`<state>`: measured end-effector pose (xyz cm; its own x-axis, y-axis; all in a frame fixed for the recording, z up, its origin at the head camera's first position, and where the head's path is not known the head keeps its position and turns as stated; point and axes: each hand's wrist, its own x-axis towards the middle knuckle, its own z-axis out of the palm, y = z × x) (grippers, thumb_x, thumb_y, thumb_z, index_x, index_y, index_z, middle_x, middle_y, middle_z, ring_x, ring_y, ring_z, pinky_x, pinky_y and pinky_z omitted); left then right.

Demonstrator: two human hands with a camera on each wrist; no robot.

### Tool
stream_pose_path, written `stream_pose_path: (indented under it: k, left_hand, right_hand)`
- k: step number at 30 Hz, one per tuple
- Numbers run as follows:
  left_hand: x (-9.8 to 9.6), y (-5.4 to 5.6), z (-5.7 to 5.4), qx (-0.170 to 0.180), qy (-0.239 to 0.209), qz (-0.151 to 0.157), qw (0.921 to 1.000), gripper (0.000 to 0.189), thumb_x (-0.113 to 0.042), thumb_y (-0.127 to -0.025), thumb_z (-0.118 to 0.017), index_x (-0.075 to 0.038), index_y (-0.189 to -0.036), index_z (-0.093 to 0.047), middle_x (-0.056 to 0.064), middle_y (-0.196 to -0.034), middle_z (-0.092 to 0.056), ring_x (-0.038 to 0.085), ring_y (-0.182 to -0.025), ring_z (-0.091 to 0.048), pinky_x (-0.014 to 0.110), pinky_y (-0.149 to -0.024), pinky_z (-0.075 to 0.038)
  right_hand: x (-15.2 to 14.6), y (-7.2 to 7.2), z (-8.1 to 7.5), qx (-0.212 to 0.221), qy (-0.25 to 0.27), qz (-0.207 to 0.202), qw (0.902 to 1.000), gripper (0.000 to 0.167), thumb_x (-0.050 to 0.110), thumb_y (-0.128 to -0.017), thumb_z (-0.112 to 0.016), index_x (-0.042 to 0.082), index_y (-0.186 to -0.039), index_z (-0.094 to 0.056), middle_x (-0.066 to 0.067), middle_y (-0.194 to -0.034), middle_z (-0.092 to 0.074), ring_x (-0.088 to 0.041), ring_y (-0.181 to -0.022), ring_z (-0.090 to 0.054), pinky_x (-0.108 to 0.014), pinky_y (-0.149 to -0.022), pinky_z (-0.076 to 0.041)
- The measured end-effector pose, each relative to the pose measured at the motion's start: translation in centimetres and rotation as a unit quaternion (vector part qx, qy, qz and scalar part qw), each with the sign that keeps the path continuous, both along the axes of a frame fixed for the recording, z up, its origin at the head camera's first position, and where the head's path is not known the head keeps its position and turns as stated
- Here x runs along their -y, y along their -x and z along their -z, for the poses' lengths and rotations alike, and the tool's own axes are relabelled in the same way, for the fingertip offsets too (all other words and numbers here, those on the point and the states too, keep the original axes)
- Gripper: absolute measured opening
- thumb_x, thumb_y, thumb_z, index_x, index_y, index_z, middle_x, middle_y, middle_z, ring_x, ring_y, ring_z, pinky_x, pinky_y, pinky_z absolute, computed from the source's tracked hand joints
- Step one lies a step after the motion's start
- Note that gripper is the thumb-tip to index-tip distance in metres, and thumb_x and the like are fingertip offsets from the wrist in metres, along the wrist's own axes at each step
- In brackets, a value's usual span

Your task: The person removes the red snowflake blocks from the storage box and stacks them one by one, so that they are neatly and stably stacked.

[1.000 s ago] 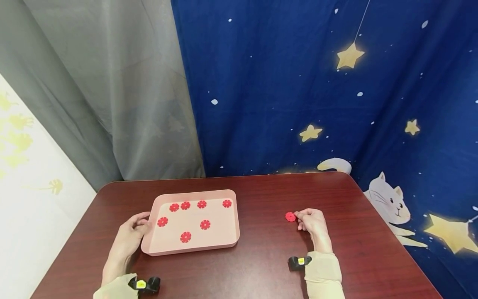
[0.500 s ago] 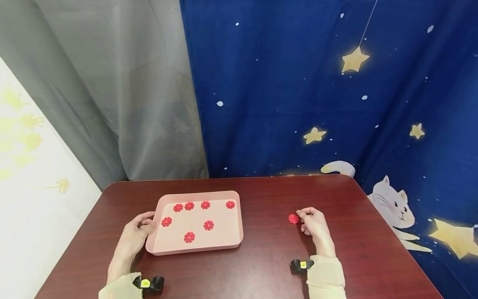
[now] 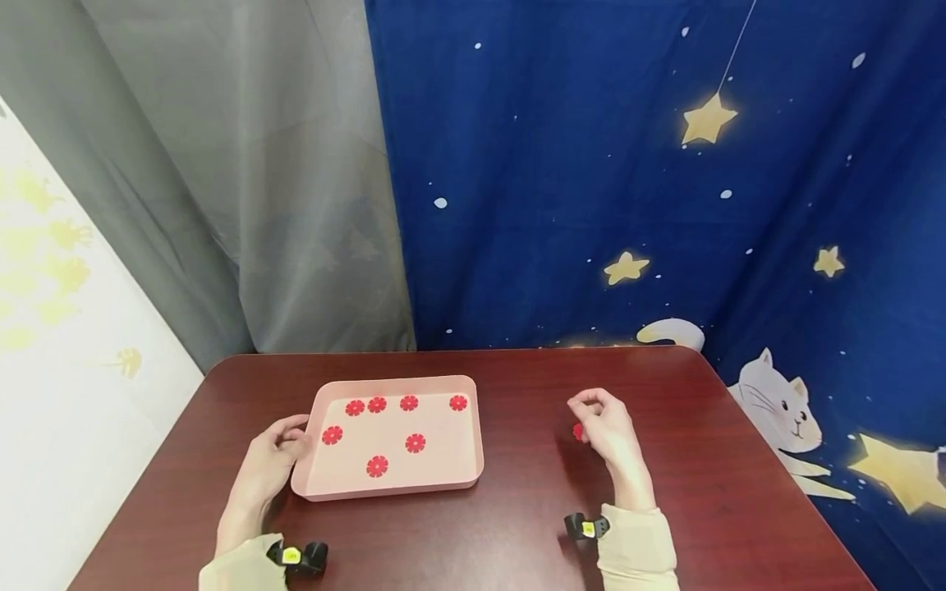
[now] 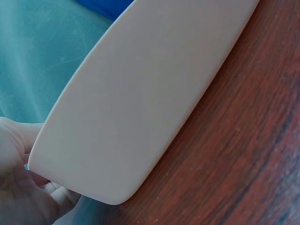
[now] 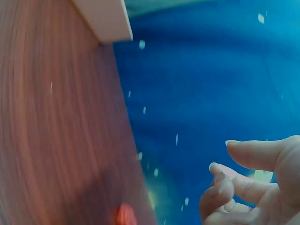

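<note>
Red notched plastic discs, several of them, lie spread inside a pink rectangular tray. My left hand holds the tray by its left end; in the left wrist view its fingers meet the tray's corner, partly hidden by the wall. Another red disc is on the table just below my right hand, half covered by it. In the right wrist view, the thumb and fingers of the right hand stand apart with nothing between them, and that red disc appears blurred at the bottom.
A dark red-brown wooden table bears everything. Behind it hang a grey curtain and a blue star-patterned curtain. Each wrist wears a black camera.
My right hand has let go of the red disc and risen a little up and left over it. The left hand stays at the tray; the head view has shifted slightly.
</note>
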<state>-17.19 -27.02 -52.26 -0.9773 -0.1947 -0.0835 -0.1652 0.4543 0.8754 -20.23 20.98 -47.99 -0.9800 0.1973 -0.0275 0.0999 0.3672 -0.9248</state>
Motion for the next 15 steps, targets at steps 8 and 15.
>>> stream_pose_path:
  k: [8,15]
  left_hand:
    - [-0.2,0.1,-0.1,-0.01,0.005,0.001,0.9999,0.042,-0.008,-0.098,-0.056,0.002,-0.138,-0.048,0.017,-0.11,-0.056,0.018,-0.09,-0.057,0.02,-0.072,-0.046]
    - [-0.1,0.0,-0.2,-0.009,0.006,0.0,0.9999,0.043,-0.01,-0.098,-0.056,0.002,-0.138,-0.047,0.017,-0.111,-0.057,0.02,-0.092,-0.057,0.021,-0.072,-0.046]
  right_hand:
    - [6.0,-0.3,0.8,-0.024,-0.047,-0.075,0.9957,0.013,0.015,-0.09,-0.069,0.006,-0.098,-0.065,-0.016,-0.074,-0.064,-0.03,-0.05,-0.058,-0.032,-0.054,-0.046]
    - [11.3,0.5,-0.5,-0.035,-0.078,-0.156,0.984,0.014,0.018,-0.09,-0.069,0.007,-0.097,-0.065,-0.011,-0.071,-0.062,-0.024,-0.049,-0.058,-0.031,-0.048,-0.046]
